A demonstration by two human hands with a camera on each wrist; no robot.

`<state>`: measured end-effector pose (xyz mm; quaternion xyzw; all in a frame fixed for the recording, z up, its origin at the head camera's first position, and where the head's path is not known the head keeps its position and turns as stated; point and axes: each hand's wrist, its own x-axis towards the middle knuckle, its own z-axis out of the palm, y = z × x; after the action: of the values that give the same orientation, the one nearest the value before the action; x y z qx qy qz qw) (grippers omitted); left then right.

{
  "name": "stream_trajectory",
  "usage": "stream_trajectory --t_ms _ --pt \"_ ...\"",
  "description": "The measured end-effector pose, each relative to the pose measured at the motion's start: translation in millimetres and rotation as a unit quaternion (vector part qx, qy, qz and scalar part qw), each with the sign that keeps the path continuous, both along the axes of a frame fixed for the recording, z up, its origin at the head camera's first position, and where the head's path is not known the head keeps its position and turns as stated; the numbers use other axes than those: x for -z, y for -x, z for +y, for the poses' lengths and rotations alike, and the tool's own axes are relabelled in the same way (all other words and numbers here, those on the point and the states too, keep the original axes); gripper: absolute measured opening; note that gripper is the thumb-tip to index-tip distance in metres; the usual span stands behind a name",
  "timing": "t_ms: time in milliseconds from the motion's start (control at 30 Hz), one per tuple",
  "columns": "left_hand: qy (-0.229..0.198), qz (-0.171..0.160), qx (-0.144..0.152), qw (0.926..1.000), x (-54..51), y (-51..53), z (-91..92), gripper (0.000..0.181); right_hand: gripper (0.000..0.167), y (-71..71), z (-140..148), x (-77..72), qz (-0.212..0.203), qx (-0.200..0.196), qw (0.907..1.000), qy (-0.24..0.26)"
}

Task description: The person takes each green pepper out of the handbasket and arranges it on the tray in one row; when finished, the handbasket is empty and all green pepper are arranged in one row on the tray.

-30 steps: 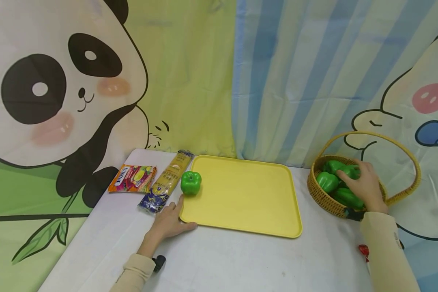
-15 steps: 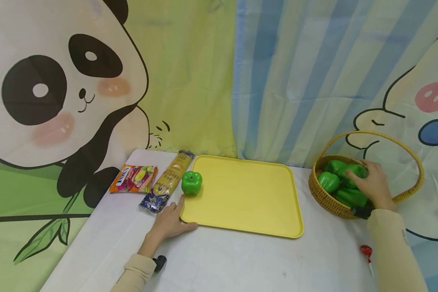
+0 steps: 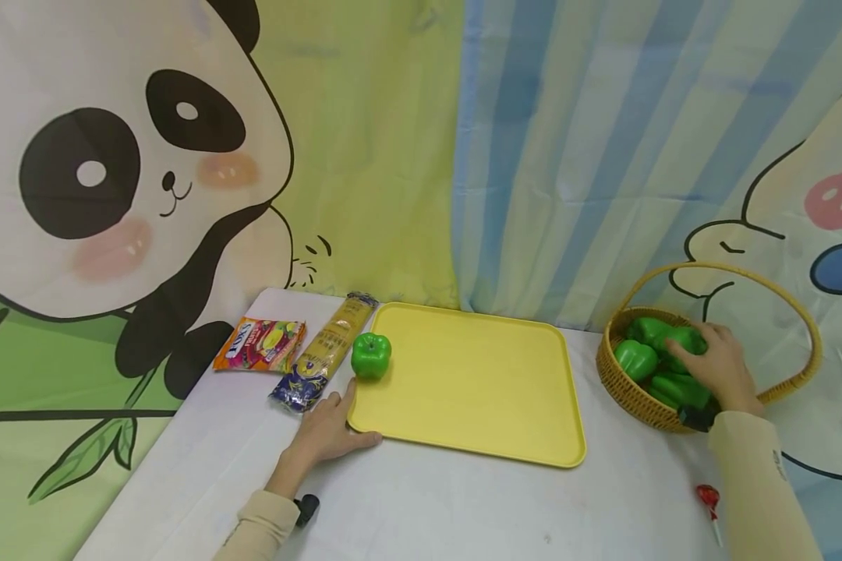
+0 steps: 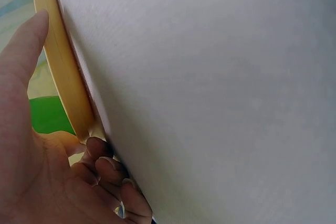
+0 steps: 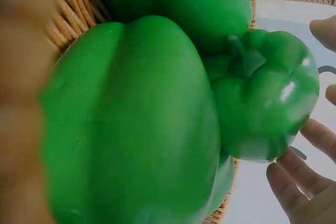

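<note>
At the near left corner of the yellow tray [image 3: 470,389], my left hand [image 3: 323,428] holds the rim. The thumb lies along the front side and the index finger is at the left side; in the left wrist view the other fingers are curled beside the corner. A green bell pepper [image 3: 371,357] stands on the tray's left edge. My right hand [image 3: 723,366] reaches into a wicker basket [image 3: 620,382] of several green peppers. Its spread fingertips touch one bell pepper [image 5: 268,98], while the thumb looks slightly apart from it in the right wrist view.
Left of the tray lie a long gold-and-blue packet [image 3: 326,351] and an orange candy bag [image 3: 260,344]. A red lollipop [image 3: 709,499] lies on the white table [image 3: 477,514] near the right sleeve. The basket's handle [image 3: 779,292] arches up behind the right hand.
My right hand has shifted slightly to the right over the peppers, and more of them shows. The lollipop has come into fuller view. My left hand stays at the tray corner.
</note>
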<state>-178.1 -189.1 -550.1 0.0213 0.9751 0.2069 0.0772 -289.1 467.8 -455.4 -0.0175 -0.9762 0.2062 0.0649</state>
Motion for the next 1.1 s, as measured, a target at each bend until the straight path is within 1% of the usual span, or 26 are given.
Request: stream_trajectory --t_ms 100,233,333,467,733,1100 --pt "0.002 0.000 0.000 1.0000 0.7 0.2 -0.4 0.125 0.081 -1.1 -1 1.6 0.001 -0.007 1.0000 -0.007" --pt "0.001 0.000 -0.001 1.0000 1.4 0.0 -0.7 0.125 0.072 -0.5 -2 4.7 0.025 -0.028 0.9993 -0.008" --pt "0.001 0.001 -0.001 1.0000 1.4 -0.3 -0.7 0.125 0.069 -0.1 -3 6.7 0.038 -0.039 0.9985 -0.007" --pt "0.001 0.001 0.000 1.0000 1.3 -0.5 -0.5 0.125 0.069 -0.3 -2 8.3 0.048 -0.043 0.9979 -0.008" --pt "-0.002 -0.003 -0.002 1.0000 1.7 -1.0 -0.4 0.125 0.065 0.3 0 11.3 0.064 -0.051 0.9966 -0.012" --pt "-0.003 0.002 -0.001 1.0000 -1.1 -1.5 0.3 0.124 0.064 -0.8 0 11.9 0.085 -0.059 0.9945 -0.017"
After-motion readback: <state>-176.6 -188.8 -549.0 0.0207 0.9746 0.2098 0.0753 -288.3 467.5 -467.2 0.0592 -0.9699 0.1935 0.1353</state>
